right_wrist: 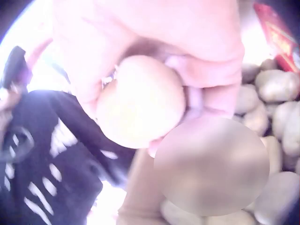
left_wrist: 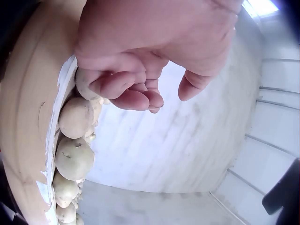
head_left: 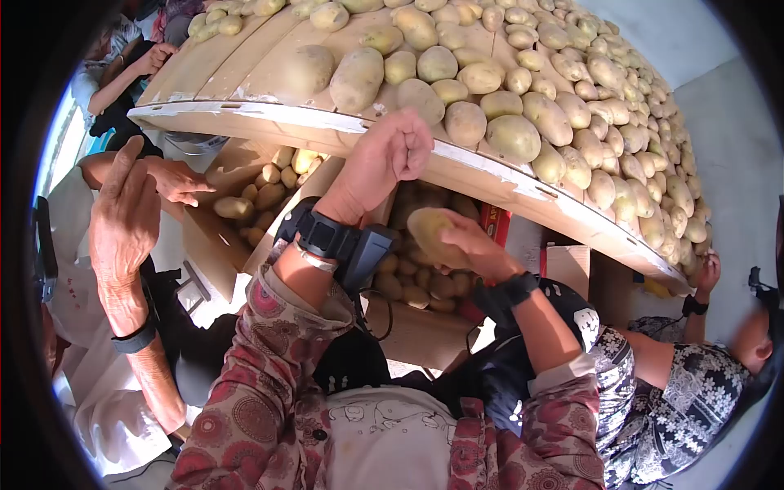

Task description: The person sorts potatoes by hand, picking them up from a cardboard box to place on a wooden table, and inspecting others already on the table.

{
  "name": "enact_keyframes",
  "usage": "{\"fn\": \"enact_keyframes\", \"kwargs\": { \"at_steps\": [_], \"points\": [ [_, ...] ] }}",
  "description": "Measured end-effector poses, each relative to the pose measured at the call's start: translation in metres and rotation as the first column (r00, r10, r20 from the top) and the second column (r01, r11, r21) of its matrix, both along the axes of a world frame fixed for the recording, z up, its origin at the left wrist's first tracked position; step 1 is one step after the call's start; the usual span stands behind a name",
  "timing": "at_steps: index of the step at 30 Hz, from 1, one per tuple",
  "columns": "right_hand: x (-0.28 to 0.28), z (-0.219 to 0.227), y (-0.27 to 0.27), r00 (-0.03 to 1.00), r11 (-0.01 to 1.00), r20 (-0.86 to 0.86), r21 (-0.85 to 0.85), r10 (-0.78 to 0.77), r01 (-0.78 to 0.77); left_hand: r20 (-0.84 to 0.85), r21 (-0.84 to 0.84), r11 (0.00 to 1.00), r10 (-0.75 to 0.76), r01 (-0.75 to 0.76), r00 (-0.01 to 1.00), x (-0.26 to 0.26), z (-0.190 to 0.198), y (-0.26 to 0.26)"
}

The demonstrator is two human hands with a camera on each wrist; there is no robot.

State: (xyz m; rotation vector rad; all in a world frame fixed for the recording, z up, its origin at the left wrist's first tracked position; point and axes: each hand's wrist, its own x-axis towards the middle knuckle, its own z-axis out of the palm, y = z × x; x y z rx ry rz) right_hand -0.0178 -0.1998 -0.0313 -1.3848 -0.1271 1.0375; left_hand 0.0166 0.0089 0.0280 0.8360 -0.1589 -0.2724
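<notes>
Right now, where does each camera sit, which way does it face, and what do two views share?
Head: worn on the head, facing forward and down at potatoes on a tabletop and cardboard boxes below; sleeved arms, left hand and right hand show.
Left wrist: worn there, facing the left hand, which shows beside potatoes along the tabletop edge.
Right wrist: worn there, facing the right hand, which grips a potato; more potatoes lie beyond.
Shared: the head and right wrist views both show the held potato.
</notes>
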Motion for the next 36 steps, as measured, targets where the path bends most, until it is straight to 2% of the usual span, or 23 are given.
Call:
{"fn": "enact_keyframes", "kwargs": {
  "at_steps": [1, 3, 4, 5, 6, 7, 8, 9, 10, 11, 13, 15, 17, 18, 20, 27, 31, 36],
  "points": [
    [-0.001, 0.022, -0.005, 1.0, 0.991, -0.014, 0.132, -0.006, 0.008, -0.003, 0.009, 1.0, -0.003, 0.003, 1.0, -0.003, -0.002, 0.0],
    [-0.002, 0.045, -0.018, 0.99, 0.921, -0.137, 0.378, -0.039, 0.089, 0.003, 0.229, 0.959, -0.172, 0.167, 0.985, -0.004, -0.008, -0.006],
    [-0.002, 0.048, -0.022, 0.989, 0.919, -0.137, 0.382, -0.053, 0.102, -0.006, 0.495, 0.858, -0.157, 0.139, 0.988, -0.008, -0.008, -0.008],
    [-0.001, 0.048, -0.022, 0.983, 0.884, -0.128, 0.432, -0.134, 0.177, -0.007, 0.502, 0.852, -0.168, 0.149, 0.986, -0.015, -0.008, -0.014],
    [0.002, 0.046, -0.021, 0.969, 0.839, -0.129, 0.485, -0.21, 0.246, -0.162, 0.567, 0.792, -0.16, 0.225, 0.974, -0.023, -0.002, -0.019],
    [0.004, 0.043, -0.019, 0.966, 0.83, -0.142, 0.493, -0.218, 0.26, -0.319, 0.613, 0.726, -0.136, 0.314, 0.938, -0.029, -0.001, -0.024],
    [0.007, 0.039, -0.018, 0.954, 0.831, -0.163, 0.468, -0.253, 0.3, -0.35, 0.543, 0.709, -0.295, 0.449, 0.889, -0.028, -0.009, -0.02],
    [0.012, 0.037, -0.021, 0.942, 0.832, -0.173, 0.441, -0.288, 0.335, -0.362, 0.541, 0.701, -0.305, 0.465, 0.881, -0.03, -0.007, -0.024],
    [0.02, 0.033, -0.025, 0.962, 0.853, -0.114, 0.446, -0.248, 0.273, -0.375, 0.456, 0.749, -0.327, 0.48, 0.867, -0.032, 0.0, -0.028],
    [0.025, 0.033, -0.025, 0.96, 0.847, -0.117, 0.452, -0.256, 0.281, -0.388, 0.369, 0.791, -0.346, 0.488, 0.854, -0.032, 0.004, -0.03],
    [0.03, 0.037, -0.02, 0.954, 0.837, -0.146, 0.459, -0.261, 0.299, -0.379, 0.349, 0.786, -0.379, 0.51, 0.844, -0.025, -0.005, -0.028],
    [0.032, 0.038, -0.024, 0.961, 0.828, -0.188, 0.491, -0.202, 0.271, -0.378, 0.232, 0.866, -0.338, 0.442, 0.862, -0.024, -0.008, -0.031],
    [0.031, 0.038, -0.027, 0.979, 0.794, -0.185, 0.581, -0.089, 0.182, -0.41, 0.289, 0.855, -0.296, 0.431, 0.862, -0.023, -0.008, -0.032],
    [0.03, 0.037, -0.027, 0.978, 0.793, -0.189, 0.581, -0.087, 0.183, -0.442, 0.34, 0.842, -0.25, 0.419, 0.861, -0.024, -0.009, -0.032],
    [0.027, 0.035, -0.027, 0.971, 0.762, -0.236, 0.62, -0.045, 0.186, -0.448, 0.319, 0.848, -0.259, 0.424, 0.856, -0.026, -0.01, -0.031],
    [0.027, 0.036, -0.032, 0.972, 0.74, -0.233, 0.653, -0.012, 0.165, -0.433, 0.284, 0.861, -0.278, 0.423, 0.857, -0.025, -0.01, -0.031],
    [0.028, 0.037, -0.031, 0.977, 0.754, -0.214, 0.638, -0.023, 0.157, -0.41, 0.302, 0.87, -0.25, 0.389, 0.877, -0.027, -0.009, -0.032],
    [0.029, 0.035, -0.033, 0.983, 0.771, -0.177, 0.619, -0.051, 0.152, -0.412, 0.235, 0.88, -0.294, 0.413, 0.862, -0.024, -0.013, -0.032]
  ]
}}
